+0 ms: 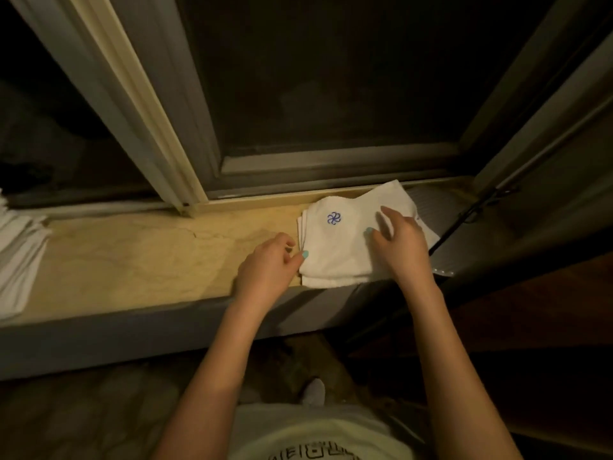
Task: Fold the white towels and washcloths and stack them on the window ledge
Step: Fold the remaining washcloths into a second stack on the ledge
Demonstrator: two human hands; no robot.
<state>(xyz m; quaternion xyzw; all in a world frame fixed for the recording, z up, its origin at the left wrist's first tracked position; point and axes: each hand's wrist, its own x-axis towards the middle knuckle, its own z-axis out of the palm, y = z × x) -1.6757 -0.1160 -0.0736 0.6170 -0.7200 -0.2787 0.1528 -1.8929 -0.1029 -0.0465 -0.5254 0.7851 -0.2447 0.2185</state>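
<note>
Right grip is resting flat and loose-fingered, holding nothing, on the stack at the ledge's right end. Left grip, loosely curled and empty, is touching the stack's left edge. Best is pressing lightly while squaring the edges.

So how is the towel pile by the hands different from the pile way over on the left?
The right pile shows a blue flower mark; the left pile shows none. The right pile is squared up under the right hand; the left pile is fanned out and untouched. Both are white, on the window ledge.
</note>
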